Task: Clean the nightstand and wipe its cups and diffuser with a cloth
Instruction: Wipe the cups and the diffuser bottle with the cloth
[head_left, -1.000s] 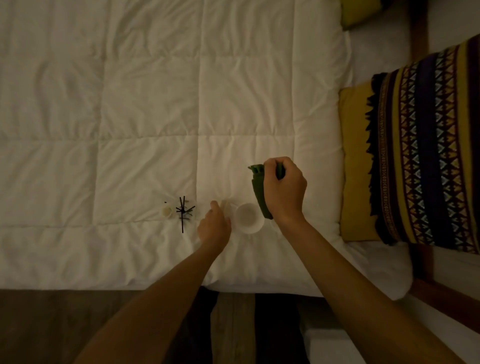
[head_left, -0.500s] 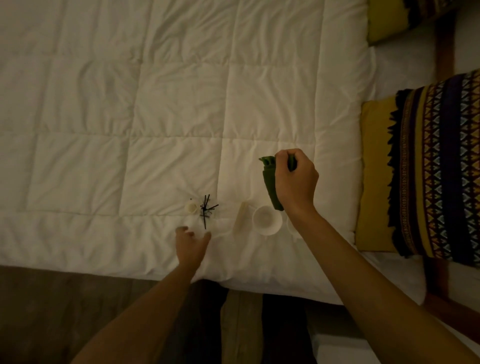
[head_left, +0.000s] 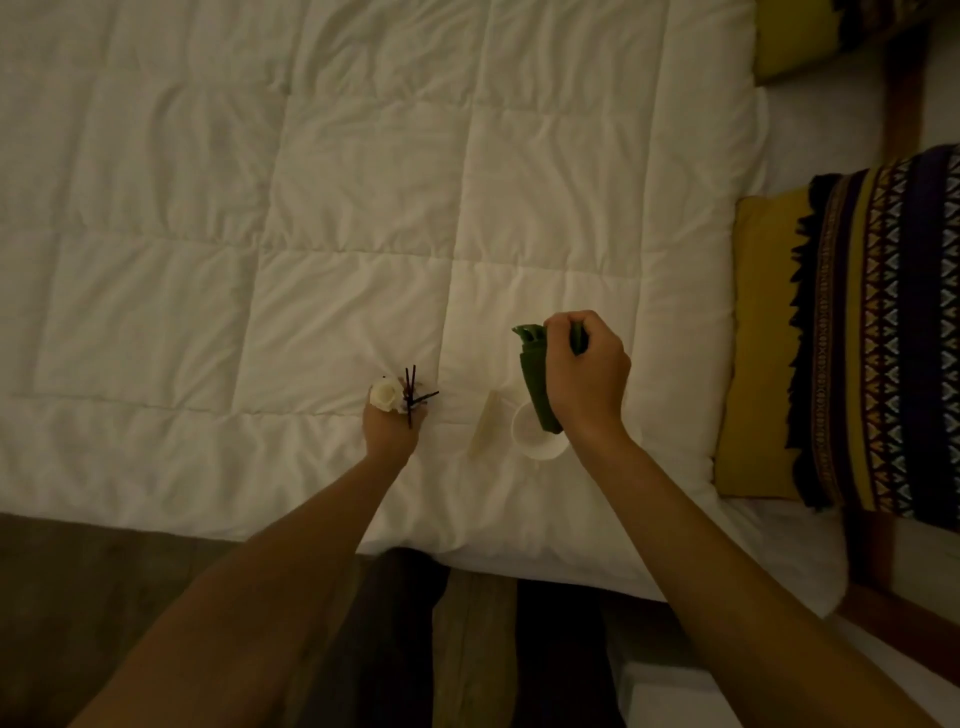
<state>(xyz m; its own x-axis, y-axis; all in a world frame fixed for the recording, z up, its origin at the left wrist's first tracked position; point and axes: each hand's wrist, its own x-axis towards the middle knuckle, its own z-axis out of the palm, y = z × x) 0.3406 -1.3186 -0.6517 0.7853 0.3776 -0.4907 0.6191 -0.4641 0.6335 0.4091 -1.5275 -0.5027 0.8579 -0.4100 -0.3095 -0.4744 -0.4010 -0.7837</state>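
Left hand (head_left: 390, 426) sat low center-left of frame, fingers curled around the diffuser (head_left: 385, 396), a small white bottle with dark reeds (head_left: 413, 395) sticking out above the knuckles. The grip looked closed on the bottle, though dim light hid the finger detail. Left forearm ran from the lower left corner up to the hand, over the near edge of the bed.

Right hand (head_left: 584, 376) was right of center, fisted tight on a folded green cloth (head_left: 535, 379). One end of the cloth poked out at the top left of the fist, and the rest hung down along the thumb side. Back of the hand faced the camera. Right forearm came in from the lower right corner.

Just below the cloth's lower end, a white cup (head_left: 535, 436) stood open side up on the white quilt (head_left: 363, 208). Cloth tip overlapped the cup rim in view; contact could not be told. A second pale cup (head_left: 485, 428) lay on its side just left of it.

No readable writing or labels anywhere.

A yellow pillow with a dark patterned cover (head_left: 852, 338) lay at the right edge. Dark floor (head_left: 78, 571) showed at lower left.
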